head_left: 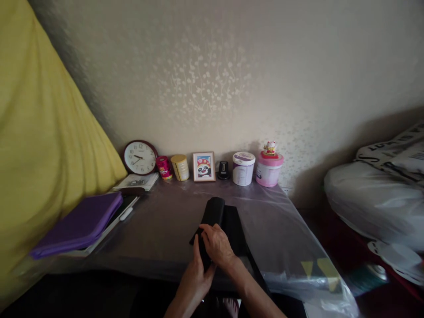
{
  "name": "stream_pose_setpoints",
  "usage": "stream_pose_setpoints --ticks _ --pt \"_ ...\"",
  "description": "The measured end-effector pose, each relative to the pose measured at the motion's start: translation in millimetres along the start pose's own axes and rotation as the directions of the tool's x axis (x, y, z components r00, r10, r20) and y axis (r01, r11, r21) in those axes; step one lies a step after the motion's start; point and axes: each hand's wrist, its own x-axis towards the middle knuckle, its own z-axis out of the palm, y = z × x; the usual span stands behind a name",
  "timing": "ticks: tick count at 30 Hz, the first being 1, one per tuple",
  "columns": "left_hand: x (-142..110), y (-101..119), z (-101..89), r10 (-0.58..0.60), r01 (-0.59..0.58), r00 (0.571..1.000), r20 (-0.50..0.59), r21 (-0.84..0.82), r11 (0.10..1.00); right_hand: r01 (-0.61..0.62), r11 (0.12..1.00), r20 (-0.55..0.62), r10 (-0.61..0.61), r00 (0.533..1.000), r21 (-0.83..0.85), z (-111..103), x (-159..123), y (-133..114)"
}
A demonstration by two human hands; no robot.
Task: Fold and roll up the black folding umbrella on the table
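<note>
A black cloth (221,217), partly rolled or folded, lies on the plastic-covered table (165,225) in front of me. Both my hands rest on its near end. My left hand (196,274) grips the cloth from below and the left, with its fingers curled round the edge. Over the same end lies my right hand (217,244), fingers bent down and pressing on the fabric. The rolled part points away from me toward the wall.
Along the wall stand a round clock (140,157), two small tins (172,167), a framed picture (204,166), a white tub (243,168) and a pink tub (268,170). A purple case (79,225) lies at the left. Yellow curtain left; bundled bags right.
</note>
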Motion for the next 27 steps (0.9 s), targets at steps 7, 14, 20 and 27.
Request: stream_pose_setpoints --ticks 7,14,20,27 --pt "4 11 2.9 -0.065 0.055 0.996 0.055 0.168 0.984 -0.035 0.997 0.03 0.033 0.999 0.065 1 0 6" --pt "3 11 5.7 -0.084 0.072 0.995 0.053 0.196 0.978 0.089 0.975 0.001 -0.091 0.996 0.204 -8 -3 14" --pt "3 9 7.5 -0.113 0.099 0.992 0.048 0.228 0.969 0.181 0.979 -0.033 -0.178 0.983 0.095 -15 7 34" --pt "5 11 6.2 -0.141 0.126 0.988 0.056 0.218 0.968 0.146 0.989 -0.007 -0.147 0.989 -0.019 -2 52 66"
